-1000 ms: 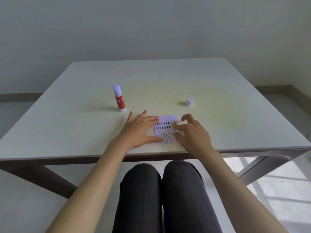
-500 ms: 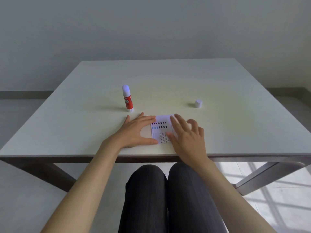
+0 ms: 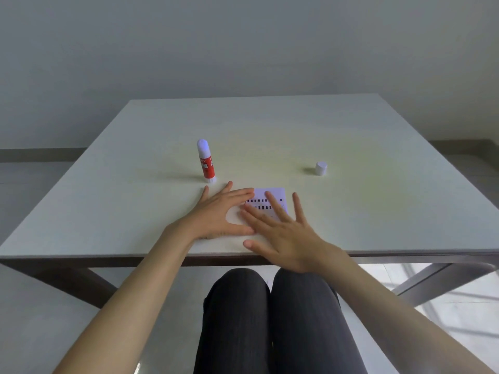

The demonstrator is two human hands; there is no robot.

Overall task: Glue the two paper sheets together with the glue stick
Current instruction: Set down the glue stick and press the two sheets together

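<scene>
Now two hands, left hand [image 3: 218,214] and right hand [image 3: 286,238], fingers spread, press one visible paper [image 3: 272,197].

Both forearms are bare from the lower edge of the view up to the wrists, with no sleeve, watch, bracelet or ring showing. The left hand [image 3: 220,214] and the right hand [image 3: 286,233] are bare too, with short, unpainted nails as far as can be made out. At 6 o'clock, the legs [image 3: 270,319] wear dark charcoal trousers of a finely ribbed, faintly striped cloth, fitting closely over both knees.
</scene>
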